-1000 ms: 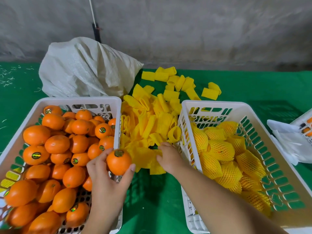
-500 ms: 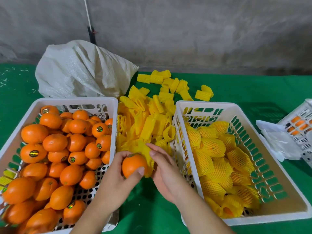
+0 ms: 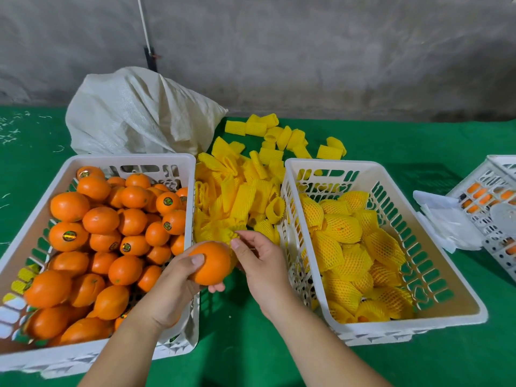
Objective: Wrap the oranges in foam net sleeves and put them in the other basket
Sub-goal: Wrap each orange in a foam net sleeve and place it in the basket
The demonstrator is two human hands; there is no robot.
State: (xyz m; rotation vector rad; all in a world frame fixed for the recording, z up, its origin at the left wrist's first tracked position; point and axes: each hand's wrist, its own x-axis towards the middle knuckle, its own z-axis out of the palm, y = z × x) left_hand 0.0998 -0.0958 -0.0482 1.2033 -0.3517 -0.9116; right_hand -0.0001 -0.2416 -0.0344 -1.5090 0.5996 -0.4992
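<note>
Orange (image 3: 210,263) gripped in left hand (image 3: 173,286), right hand (image 3: 261,263) pinching one yellow sleeve (image 3: 223,236) (two hands, two baskets)

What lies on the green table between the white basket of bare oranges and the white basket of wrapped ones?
In the head view, a pile of yellow foam net sleeves fills the gap between the left basket and right basket.

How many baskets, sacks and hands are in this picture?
White baskets: 3 (one with wrapped fruit, one cut off at the right edge)
White sack: 1
Hands: 2, left and right
Total: 6
</note>
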